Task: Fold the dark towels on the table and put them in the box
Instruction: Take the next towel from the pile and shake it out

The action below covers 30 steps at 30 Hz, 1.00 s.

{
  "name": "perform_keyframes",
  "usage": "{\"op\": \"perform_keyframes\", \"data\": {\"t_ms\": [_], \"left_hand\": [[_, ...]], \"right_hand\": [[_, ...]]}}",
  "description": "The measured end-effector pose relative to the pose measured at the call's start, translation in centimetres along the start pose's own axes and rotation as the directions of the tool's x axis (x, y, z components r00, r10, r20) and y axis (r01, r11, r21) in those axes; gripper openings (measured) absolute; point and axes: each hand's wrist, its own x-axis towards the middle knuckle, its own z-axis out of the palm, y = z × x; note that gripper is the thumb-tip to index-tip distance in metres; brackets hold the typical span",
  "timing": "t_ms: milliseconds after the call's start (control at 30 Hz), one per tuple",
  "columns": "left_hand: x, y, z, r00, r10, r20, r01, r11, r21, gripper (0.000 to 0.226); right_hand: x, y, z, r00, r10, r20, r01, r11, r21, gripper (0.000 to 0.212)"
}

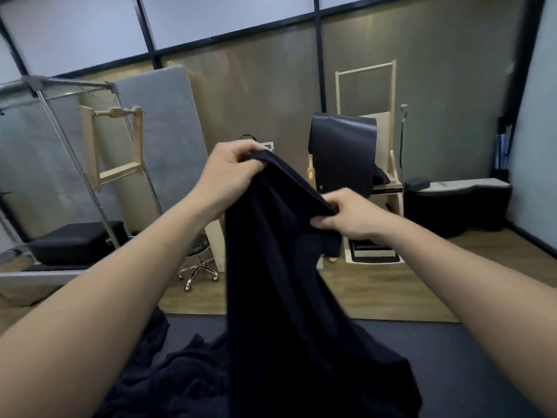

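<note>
In the head view, the left hand was up high. Its fingers were curled tight round the top edge of a soft, dark navy cloth towel. The right hand was lower and a bit to the side. Its thumb and fingers were pinched shut on the same edge. The towel hung down between the two arms, all bunched and not spread flat. Its bottom end touched the flat dark grey table.

A crumpled heap of more dark towels lay on the table, just beside the hanging one and touching it. The box did not show anywhere, so I could not tell where it was. Behind the table stood a small stool with shiny wheels.

I think the folding had only just begun. The hands were close together, so the towel might fold crooked if they did not find the corners. The hanging end could drag on the heap and pull another towel along. If the small right pinch let go, the edge would drop.
</note>
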Motion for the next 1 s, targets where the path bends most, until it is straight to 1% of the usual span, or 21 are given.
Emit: {"op": "perform_keyframes", "data": {"t_ms": [100,133,167,200,233,267,300,333,367,400,467,533,600,633,667,733,767,800,867,933,1000], "left_hand": [[0.7,-0.5,-3.1,0.971,-0.053,-0.232,0.051,0.999,-0.018,0.031],[0.8,-1.2,-3.9,0.943,-0.066,-0.326,0.091,0.994,0.064,0.029],[0.7,-1.6,-4.5,0.922,-0.054,-0.384,0.144,0.967,0.209,0.026],[0.5,-1.9,-4.4,0.923,-0.029,-0.384,0.184,0.910,0.372,0.022],[0.1,-1.9,-3.7,0.951,-0.016,-0.309,0.174,0.853,0.493,0.025],[-0.1,-1.8,-2.4,0.986,-0.025,-0.163,0.111,0.833,0.542,0.037],[-0.4,-1.6,-0.7,0.999,-0.032,0.019,0.018,0.871,0.491,0.051],[-0.7,-1.3,0.9,0.986,-0.013,0.164,-0.054,0.917,0.395,0.059],[-0.8,-0.7,2.1,0.975,0.038,0.220,-0.105,0.947,0.303,0.060],[-0.6,-0.3,2.7,0.977,0.072,0.199,-0.121,0.962,0.245,0.058],[-0.1,-0.1,2.5,0.990,0.048,0.129,-0.070,0.983,0.168,0.062],[-0.4,0.0,2.2,0.978,-0.008,0.210,-0.014,0.995,0.103,0.078],[-1.3,0.1,3.5,0.953,-0.022,0.303,-0.033,0.984,0.176,0.097],[-1.8,0.0,4.4,0.956,-0.018,0.292,-0.050,0.973,0.223,0.098],[-1.9,-0.5,5.2,0.974,-0.006,0.226,-0.055,0.963,0.263,0.089],[-1.3,-1.4,5.4,1.000,-0.002,-0.002,0.003,0.963,0.270,0.050],[-0.7,-1.9,4.9,0.997,-0.035,-0.072,0.049,0.978,0.204,0.031],[-0.1,-2.4,4.3,0.994,-0.075,-0.085,0.083,0.992,0.091,0.018],[0.9,-2.5,3.1,0.991,-0.081,-0.105,0.077,0.996,-0.045,0.023],[2.1,-1.3,2.7,0.989,0.032,-0.146,-0.038,0.999,-0.039,0.031],[3.6,0.9,2.5,0.976,0.160,-0.150,-0.163,0.987,-0.008,0.032]], "right_hand": [[-0.6,2.4,0.4,0.993,0.117,-0.019,-0.116,0.993,0.029,0.013],[-0.5,2.6,0.1,0.989,0.134,-0.070,-0.127,0.987,0.095,0.014],[-0.3,2.3,-0.2,0.978,0.143,-0.150,-0.116,0.978,0.172,0.017],[0.2,1.5,-0.5,0.961,0.141,-0.240,-0.082,0.967,0.243,0.019],[0.9,0.2,-0.8,0.942,0.113,-0.316,-0.022,0.960,0.279,0.021],[1.6,-1.4,-1.0,0.926,0.057,-0.373,0.052,0.959,0.277,0.020],[2.4,-3.1,-0.9,0.913,-0.009,-0.407,0.123,0.959,0.257,0.018],[2.9,-4.6,-0.6,0.904,-0.062,-0.424,0.175,0.956,0.234,0.017],[3.2,-5.8,-0.2,0.897,-0.086,-0.433,0.198,0.955,0.220,0.017],[3.4,-6.4,0.1,0.888,-0.095,-0.451,0.205,0.958,0.200,0.018],[3.4,-6.3,0.2,0.861,-0.063,-0.505,0.169,0.971,0.166,0.021],[3.1,-5.7,-0.2,0.836,0.002,-0.548,0.105,0.981,0.165,0.026],[2.9,-5.5,-0.5,0.828,0.030,-0.560,0.061,0.988,0.143,0.034],[3.0,-5.6,-0.6,0.834,0.029,-0.551,0.051,0.990,0.129,0.038],[2.9,-5.8,-0.7,0.841,0.025,-0.541,0.045,0.992,0.115,0.040],[2.7,-5.9,-1.4,0.849,0.009,-0.528,0.051,0.994,0.099,0.041],[2.5,-5.7,-1.8,0.858,0.004,-0.514,0.068,0.990,0.122,0.040],[2.3,-5.4,-2.1,0.872,0.004,-0.489,0.086,0.983,0.161,0.038],[1.7,-4.4,-2.2,0.913,-0.009,-0.408,0.098,0.975,0.199,0.030],[1.2,-3.2,-1.0,0.947,-0.018,-0.320,0.091,0.972,0.216,0.023],[0.5,-1.7,1.2,0.967,0.012,-0.253,0.073,0.943,0.325,0.012]]}}
